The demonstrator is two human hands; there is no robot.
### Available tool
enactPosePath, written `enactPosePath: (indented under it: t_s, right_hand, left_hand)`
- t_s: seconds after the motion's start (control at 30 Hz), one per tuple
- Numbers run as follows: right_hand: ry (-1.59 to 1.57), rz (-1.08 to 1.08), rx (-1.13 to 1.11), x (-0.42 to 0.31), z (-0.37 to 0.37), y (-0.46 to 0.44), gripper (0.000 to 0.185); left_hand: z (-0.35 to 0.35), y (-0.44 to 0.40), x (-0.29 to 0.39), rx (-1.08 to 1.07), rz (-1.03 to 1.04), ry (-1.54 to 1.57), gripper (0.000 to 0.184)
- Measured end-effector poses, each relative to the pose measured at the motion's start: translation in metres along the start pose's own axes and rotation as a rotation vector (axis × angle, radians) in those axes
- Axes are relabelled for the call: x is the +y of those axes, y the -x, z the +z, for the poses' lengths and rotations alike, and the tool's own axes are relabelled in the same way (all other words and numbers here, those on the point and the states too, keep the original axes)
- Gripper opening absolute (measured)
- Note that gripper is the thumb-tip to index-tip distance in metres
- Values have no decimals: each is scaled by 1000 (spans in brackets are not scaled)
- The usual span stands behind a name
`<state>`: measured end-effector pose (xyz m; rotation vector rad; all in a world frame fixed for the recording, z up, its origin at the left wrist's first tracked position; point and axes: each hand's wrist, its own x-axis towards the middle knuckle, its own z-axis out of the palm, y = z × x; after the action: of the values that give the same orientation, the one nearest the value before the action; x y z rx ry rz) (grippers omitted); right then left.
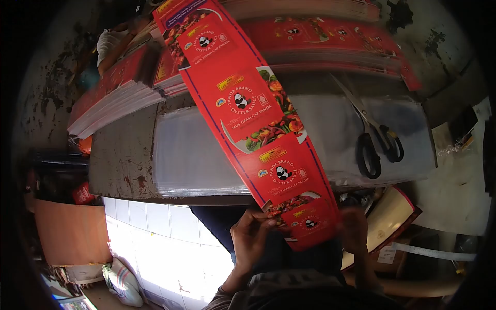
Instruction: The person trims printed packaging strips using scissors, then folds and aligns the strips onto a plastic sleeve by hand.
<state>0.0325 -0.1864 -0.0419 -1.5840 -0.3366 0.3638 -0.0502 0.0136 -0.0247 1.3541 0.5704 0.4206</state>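
A long red printed cardboard strip (241,106) with panda logos and "oyster sauce" lettering slants from the upper left over the table to just above my lap. Thumb and fingers of my left hand (248,232) pinch its left edge near the lower end. My right hand (355,230) is beside the lower right edge, blurred, so its grip on the strip is unclear. Beyond the strip, black-handled scissors (373,135) lie on clear plastic sheets (330,119). More plastic sheets (194,150) lie in a stack left of the strip.
Stacks of red printed sheets stand at the table's left (116,88) and back (330,36). The worn table (121,150) ends just before my lap. A brown box (72,232) and a white sack (124,283) are at lower left. Another person's arm (116,49) shows at upper left.
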Motion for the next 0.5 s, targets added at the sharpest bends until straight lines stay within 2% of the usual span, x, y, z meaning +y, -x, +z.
enactPosePath:
  t_s: [0.03,0.1,0.13,0.17,0.23,0.3,0.37,0.5]
  right_hand:
    - [7,15,-10,-4,-5,-3,32]
    - [437,35,-582,-23,-13,-18,39]
    - [376,150,-491,-33,1,-20,41]
    - [380,160,-502,-33,8,-21,41]
    - [280,175,-265,-31,20,-22,41]
    - [271,164,-246,-31,25,-18,41]
    - [231,235,-190,-28,28,-12,42]
    - [159,222,-193,-20,28,-6,44]
  left_hand:
    - [-2,3,-1,11,-16,5,8]
    - [-6,6,3,-94,-82,-151,8]
    - [-7,6,-1,-99,4,-238,8]
    - [-5,6,1,-90,-7,-233,8]
    - [-5,6,10,-76,-59,-439,9]
    - [-5,10,6,-40,16,-435,12]
    - [-4,17,1,17,125,-576,16]
    - [-24,19,-14,-47,259,-634,25]
